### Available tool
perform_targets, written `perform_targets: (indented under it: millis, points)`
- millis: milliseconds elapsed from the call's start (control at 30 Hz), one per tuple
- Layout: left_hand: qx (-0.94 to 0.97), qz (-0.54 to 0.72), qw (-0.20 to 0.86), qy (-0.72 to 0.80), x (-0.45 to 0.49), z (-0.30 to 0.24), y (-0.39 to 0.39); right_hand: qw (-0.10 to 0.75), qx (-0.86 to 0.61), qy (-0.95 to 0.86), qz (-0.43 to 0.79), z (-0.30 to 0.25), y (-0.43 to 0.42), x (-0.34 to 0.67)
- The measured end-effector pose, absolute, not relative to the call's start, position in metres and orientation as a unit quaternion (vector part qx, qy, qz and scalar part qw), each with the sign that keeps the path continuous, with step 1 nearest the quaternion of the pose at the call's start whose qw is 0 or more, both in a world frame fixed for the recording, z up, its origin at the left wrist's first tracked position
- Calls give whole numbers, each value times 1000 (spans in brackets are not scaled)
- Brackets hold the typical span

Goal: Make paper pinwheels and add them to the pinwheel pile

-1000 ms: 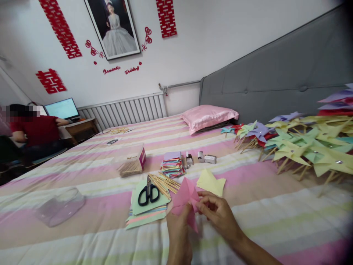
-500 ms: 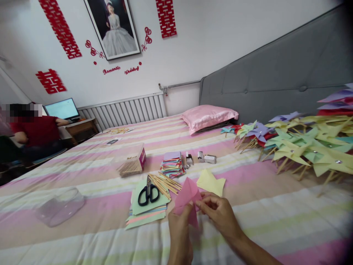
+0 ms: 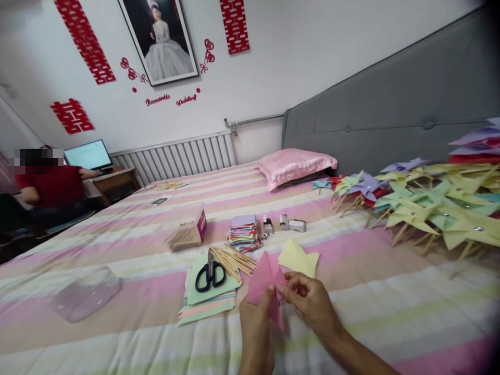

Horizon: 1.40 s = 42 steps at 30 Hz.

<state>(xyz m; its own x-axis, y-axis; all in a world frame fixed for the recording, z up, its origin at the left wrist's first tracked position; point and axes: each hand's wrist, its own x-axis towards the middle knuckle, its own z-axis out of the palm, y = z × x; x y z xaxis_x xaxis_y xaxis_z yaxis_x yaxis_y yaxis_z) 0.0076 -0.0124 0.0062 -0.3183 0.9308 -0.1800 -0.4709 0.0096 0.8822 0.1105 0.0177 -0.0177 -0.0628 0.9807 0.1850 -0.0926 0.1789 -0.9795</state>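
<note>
A pink paper square (image 3: 265, 278) with folded corners is held up over the striped bed (image 3: 390, 307). My left hand (image 3: 255, 325) grips it from below, fingers closed on its lower part. My right hand (image 3: 310, 302) pinches its right corner at the centre. Black scissors (image 3: 210, 273) lie on a stack of coloured paper (image 3: 203, 304) just left of my hands. Wooden sticks (image 3: 234, 259) lie beside the scissors. A yellow cut paper (image 3: 299, 258) rests beyond my right hand.
Finished paper pinwheels (image 3: 429, 208) pile up at the right by the grey headboard. A stack of paper squares (image 3: 244, 233), small boxes (image 3: 292, 224) and a stick box (image 3: 189, 232) lie mid-bed. A clear container (image 3: 84, 297) sits left. A person in red (image 3: 50, 187) sits at a desk.
The pink paper has been folded slightly between my fingers; my hands stay in nearly the same place.
</note>
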Motion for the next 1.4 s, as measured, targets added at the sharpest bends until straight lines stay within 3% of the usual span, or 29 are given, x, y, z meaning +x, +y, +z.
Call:
perform_targets:
  millis: [300,600,867,1400]
  points:
    - [200,672,567,433,6,3,-10,589,-364,-431,579,-15,14,104]
    - [259,597,614,447,3,8,-13,548,-360,-400,640,-14,20,112]
    - [290,530,603,520,-19,20,-15,446,-347,-364,740,-12,27,136]
    - [387,462,586,542,-13,2,-10,387,-361,-499,686,3,20,137]
